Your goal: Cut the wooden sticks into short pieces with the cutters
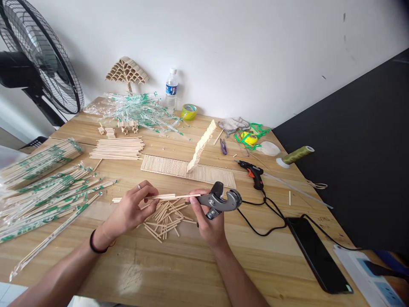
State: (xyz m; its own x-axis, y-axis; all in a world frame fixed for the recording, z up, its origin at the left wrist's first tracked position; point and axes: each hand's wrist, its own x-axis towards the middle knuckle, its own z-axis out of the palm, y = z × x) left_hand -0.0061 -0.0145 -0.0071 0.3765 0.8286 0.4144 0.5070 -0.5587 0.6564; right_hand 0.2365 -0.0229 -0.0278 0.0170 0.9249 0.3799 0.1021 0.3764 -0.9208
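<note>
My left hand (pixel 131 207) pinches a few thin wooden chopsticks (pixel 166 197) that run sideways toward the right. In my right hand (pixel 211 228) is a grey metal hand cutter (pixel 225 200), its curved jaws pointing away to the right. My right thumb also presses on the end of one chopstick. Below both hands lies a loose heap of short cut stick pieces (pixel 162 224). Just beyond them, a flat strip of sticks laid side by side (pixel 164 165) rests on the table, with a narrow stick panel (pixel 202 147) standing tilted on it.
Wrapped chopsticks (pixel 47 187) cover the left side, near a stack of bare sticks (pixel 116 148). A glue gun (pixel 254 172) with its cord and a phone (pixel 319 253) lie on the right. A bottle (pixel 171 89), tape (pixel 189 111) and empty wrappers (pixel 137 108) are at the back.
</note>
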